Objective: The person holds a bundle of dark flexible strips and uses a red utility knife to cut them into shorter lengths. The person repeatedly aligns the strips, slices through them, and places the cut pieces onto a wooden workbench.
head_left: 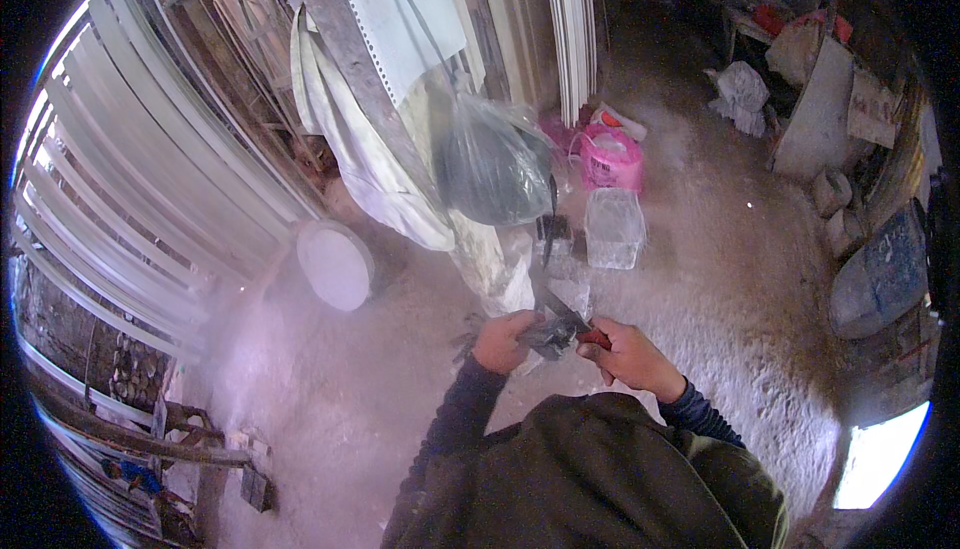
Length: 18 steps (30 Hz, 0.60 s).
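Observation:
My left hand is closed round a crumpled dark bundle that looks like black plastic or cloth strips; loose ends stick out on its left side. In my right hand is a red-handled knife. Its dark blade points up and to the left, just over the bundle; whether it touches cannot be made out. Beyond my hands, a see-through plastic bag with something dark inside hangs at a post. A dark strap hangs down beside it toward the blade.
On the floor ahead stand a pink bag and a see-through plastic container. A round white lid or tub is at the left, near pale slats. A blue barrel lies at the right. White cloth drapes by the post.

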### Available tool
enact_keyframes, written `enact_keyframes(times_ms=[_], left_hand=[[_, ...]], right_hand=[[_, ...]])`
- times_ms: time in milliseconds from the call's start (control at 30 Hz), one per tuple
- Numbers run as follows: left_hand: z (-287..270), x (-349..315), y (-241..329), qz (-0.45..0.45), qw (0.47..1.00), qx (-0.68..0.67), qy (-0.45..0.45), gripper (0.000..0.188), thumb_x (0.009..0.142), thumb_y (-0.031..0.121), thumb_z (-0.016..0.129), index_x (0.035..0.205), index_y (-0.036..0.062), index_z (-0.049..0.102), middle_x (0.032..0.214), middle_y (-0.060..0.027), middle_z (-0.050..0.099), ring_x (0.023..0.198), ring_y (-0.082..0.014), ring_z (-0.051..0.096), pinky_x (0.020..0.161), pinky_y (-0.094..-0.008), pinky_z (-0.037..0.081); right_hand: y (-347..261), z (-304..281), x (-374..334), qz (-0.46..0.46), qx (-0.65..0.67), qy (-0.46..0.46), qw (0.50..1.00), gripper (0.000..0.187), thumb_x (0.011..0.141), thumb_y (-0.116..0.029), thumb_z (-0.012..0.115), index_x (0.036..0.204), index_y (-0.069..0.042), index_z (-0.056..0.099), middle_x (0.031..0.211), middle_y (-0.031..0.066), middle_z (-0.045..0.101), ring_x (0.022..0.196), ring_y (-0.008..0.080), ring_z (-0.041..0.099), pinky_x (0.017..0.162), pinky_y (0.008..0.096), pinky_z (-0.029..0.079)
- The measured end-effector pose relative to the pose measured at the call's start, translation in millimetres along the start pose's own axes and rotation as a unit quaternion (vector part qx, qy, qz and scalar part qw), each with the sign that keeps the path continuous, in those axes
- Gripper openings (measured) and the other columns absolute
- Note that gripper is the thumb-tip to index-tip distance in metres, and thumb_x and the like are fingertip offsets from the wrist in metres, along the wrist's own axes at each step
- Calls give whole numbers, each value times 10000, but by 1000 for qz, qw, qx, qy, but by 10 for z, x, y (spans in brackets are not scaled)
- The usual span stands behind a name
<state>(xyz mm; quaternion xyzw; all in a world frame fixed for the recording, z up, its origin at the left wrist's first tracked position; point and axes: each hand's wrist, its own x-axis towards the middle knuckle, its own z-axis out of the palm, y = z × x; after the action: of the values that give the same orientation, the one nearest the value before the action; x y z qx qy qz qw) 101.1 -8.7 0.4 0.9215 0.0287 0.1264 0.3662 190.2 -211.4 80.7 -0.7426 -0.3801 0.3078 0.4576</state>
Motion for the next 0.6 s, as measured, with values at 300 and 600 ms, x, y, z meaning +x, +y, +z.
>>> enact_keyframes(times_ms=[300,600], left_hand=[[-122,-191,64,70,993,17,-89,210,672,65,537,878,104,552,740,-138,569,702,-345,558,602,-413,436],[-80,-371,-272,29,994,43,-96,309,657,49,532,957,117,566,819,-135,598,773,-322,581,657,-374,461]], right_hand=[[155,-118,-249,36,-23,-63,997,223,827,-243,542,843,-24,502,569,25,496,432,83,487,414,242,382],[796,-321,-401,-99,6,9,995,206,846,-238,502,925,-48,504,564,-7,479,428,72,453,389,225,361]])
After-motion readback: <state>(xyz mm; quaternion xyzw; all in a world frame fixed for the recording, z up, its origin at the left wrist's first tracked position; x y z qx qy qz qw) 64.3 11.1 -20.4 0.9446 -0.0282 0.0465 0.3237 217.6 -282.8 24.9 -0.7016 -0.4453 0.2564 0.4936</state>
